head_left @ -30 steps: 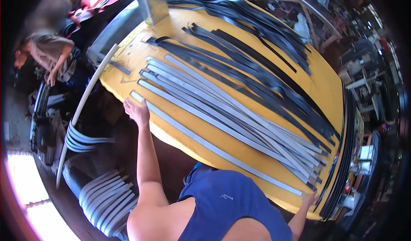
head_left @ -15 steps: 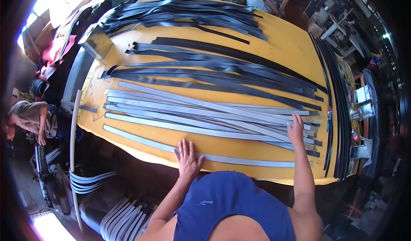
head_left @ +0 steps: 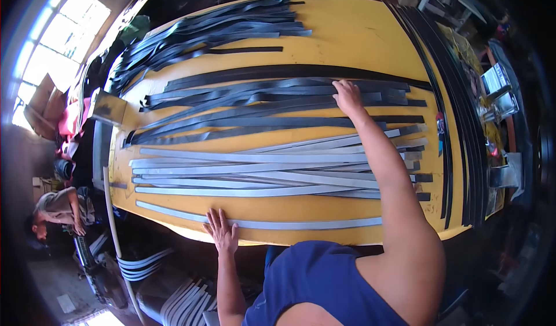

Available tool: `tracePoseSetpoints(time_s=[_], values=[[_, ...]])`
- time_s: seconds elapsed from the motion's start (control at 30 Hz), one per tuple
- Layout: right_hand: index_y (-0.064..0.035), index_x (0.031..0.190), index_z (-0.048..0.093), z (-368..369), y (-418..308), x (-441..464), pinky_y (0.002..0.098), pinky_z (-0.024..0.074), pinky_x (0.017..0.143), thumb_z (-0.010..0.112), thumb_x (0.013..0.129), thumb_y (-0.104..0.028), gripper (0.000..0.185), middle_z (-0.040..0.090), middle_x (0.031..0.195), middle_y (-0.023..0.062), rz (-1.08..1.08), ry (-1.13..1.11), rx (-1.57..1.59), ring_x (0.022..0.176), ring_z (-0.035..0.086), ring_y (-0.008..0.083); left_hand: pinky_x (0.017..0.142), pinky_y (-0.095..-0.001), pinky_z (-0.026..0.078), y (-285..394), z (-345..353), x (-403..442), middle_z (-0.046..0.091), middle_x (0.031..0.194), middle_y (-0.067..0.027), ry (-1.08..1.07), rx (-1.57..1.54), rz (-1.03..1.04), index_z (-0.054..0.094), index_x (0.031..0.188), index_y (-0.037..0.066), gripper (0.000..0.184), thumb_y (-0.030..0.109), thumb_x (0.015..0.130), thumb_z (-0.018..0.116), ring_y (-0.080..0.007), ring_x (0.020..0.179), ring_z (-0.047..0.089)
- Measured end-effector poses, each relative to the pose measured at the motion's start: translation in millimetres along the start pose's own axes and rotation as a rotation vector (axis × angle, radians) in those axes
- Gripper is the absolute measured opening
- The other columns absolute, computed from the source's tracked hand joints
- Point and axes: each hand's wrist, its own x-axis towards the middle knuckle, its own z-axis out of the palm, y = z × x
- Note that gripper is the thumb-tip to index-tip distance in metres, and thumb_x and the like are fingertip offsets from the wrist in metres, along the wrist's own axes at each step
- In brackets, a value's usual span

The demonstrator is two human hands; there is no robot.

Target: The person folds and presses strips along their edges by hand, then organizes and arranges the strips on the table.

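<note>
My left hand lies flat, fingers spread, on the light grey strip nearest the table's front edge. My right hand reaches across to the dark strips in the middle of the table. Its fingers are bent and close together on one of these black strips; the exact grip is partly hidden under the hand. Between my two hands lies a loose bundle of grey strips, some crossing each other. My right forearm passes above their right-hand ends.
The strips lie on a yellow table. A dark pile covers its far left. Long black strips run along the right edge. A metal block stands at the left edge. A person bends over at the left, near a pale pole.
My right hand has moved from the grey strips' right ends, away from me and leftward, to the black strips, its fingers drawing together. My left hand stays on the front strip. The view has turned.
</note>
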Motion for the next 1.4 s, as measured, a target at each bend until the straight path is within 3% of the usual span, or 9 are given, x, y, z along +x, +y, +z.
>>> tracePoseSetpoints(time_s=[0.2, 0.37, 0.53, 0.63, 0.77, 0.97, 1.1, 1.3, 1.4], values=[[-0.0080, 0.087, 0.065, -19.9, 17.8, 3.6, 0.0494, 0.0496, 0.081, 0.076, 0.083, -0.019, 0.015, 0.067, 0.093, 0.0116, -0.052, -0.002, -0.023, 0.099, 0.065, 0.0329, 0.122, -0.0601, -0.002, -1.0, 0.5, -0.7, 0.007, 0.169, -0.0169, -0.002, 0.045, 0.010, 0.026, 0.159, 0.008, 0.086, 0.053, 0.091, 0.054, -0.0348, 0.157, 0.001], [-0.0044, 0.095, 0.068, -119.6, 0.2, 6.0, 0.0445, 0.0534, 0.082, 0.070, 0.090, -0.017, 0.014, 0.070, 0.096, 0.0140, -0.156, 0.048, 0.336, 0.093, 0.068, 0.0351, 0.122, -0.0620, -0.001, -5.1, 4.8, 1.2, 0.009, 0.169, -0.0165, 0.008, -0.038, -0.017, 0.028, 0.157, 0.011, 0.088, 0.055, 0.088, 0.058, -0.0346, 0.157, 0.002], [-0.0010, 0.103, 0.069, -187.7, -59.1, 8.0, 0.0401, 0.0527, 0.081, 0.067, 0.093, -0.016, 0.018, 0.071, 0.098, 0.0165, -0.307, 0.085, 0.498, 0.091, 0.068, 0.0347, 0.115, -0.0541, 0.029, 41.8, -22.5, 37.1, 0.060, 0.129, -0.0140, 0.377, -0.313, 0.123, 0.062, 0.123, 0.007, 0.037, 0.025, 0.092, 0.070, -0.0343, 0.126, 0.053], [-0.0004, 0.103, 0.069, -192.5, -93.2, 27.7, 0.0400, 0.0521, 0.081, 0.066, 0.094, -0.016, 0.018, 0.071, 0.099, 0.0175, -0.314, 0.024, 0.498, 0.092, 0.068, 0.0350, 0.091, -0.0342, 0.051, 115.6, -33.8, 75.2, 0.067, 0.113, -0.0137, 0.243, -0.848, 0.226, 0.064, 0.117, -0.001, 0.027, 0.017, 0.097, 0.068, -0.0246, 0.102, 0.066], [-0.0001, 0.103, 0.070, -210.7, -143.8, 56.4, 0.0421, 0.0519, 0.085, 0.063, 0.095, -0.017, 0.020, 0.071, 0.102, 0.0191, -0.300, 0.032, 0.497, 0.097, 0.068, 0.0364, 0.093, -0.0319, 0.051, 196.6, -70.0, 113.5, 0.070, 0.111, -0.0095, -0.330, -1.283, 0.265, 0.061, 0.123, -0.005, 0.040, 0.029, 0.103, 0.062, -0.0172, 0.101, 0.066], [-0.0006, 0.108, 0.069, -222.3, -206.5, 50.3, 0.0428, 0.0521, 0.088, 0.062, 0.095, -0.019, 0.024, 0.071, 0.107, 0.0202, -0.294, 0.002, 0.427, 0.102, 0.067, 0.0376, 0.102, -0.0417, 0.047, 223.3, -94.1, 192.9, 0.063, 0.127, -0.0209, 0.379, -0.481, 0.764, 0.059, 0.128, -0.003, 0.049, 0.032, 0.095, 0.068, -0.0351, 0.120, 0.060], [-0.0010, 0.107, 0.069, -223.6, -245.6, 48.0, 0.0429, 0.0520, 0.088, 0.063, 0.095, -0.019, 0.022, 0.071, 0.106, 0.0201, -0.224, -0.087, 0.326, 0.101, 0.067, 0.0376, 0.118, -0.0537, 0.027, 200.6, -79.5, 278.9, 0.040, 0.156, -0.0181, 0.185, -0.325, 0.635, 0.043, 0.148, 0.002, 0.074, 0.046, 0.092, 0.064, -0.0356, 0.148, 0.031], [-0.0019, 0.109, 0.069, -201.1, -303.0, 86.3, 0.0423, 0.0523, 0.088, 0.063, 0.095, -0.016, 0.021, 0.071, 0.105, 0.0186, -0.201, -0.104, 0.204, 0.100, 0.067, 0.0384, 0.121, -0.0598, 0.018, 184.4, -46.6, 332.0, 0.028, 0.164, -0.0129, 0.018, -0.204, 0.711, 0.040, 0.154, 0.008, 0.076, 0.053, 0.095, 0.057, -0.0337, 0.153, 0.020], [-0.0022, 0.110, 0.069, -210.8, -328.8, 125.7, 0.0370, 0.0526, 0.085, 0.063, 0.098, -0.020, 0.023, 0.072, 0.103, 0.0167, -0.118, 0.350, 0.430, 0.096, 0.070, 0.0322, 0.119, -0.0637, 0.019, 185.5, -22.9, 335.7, 0.034, 0.161, -0.0125, 0.100, -0.171, 0.731, 0.043, 0.151, 0.008, 0.076, 0.055, 0.093, 0.058, -0.0319, 0.151, 0.024]])
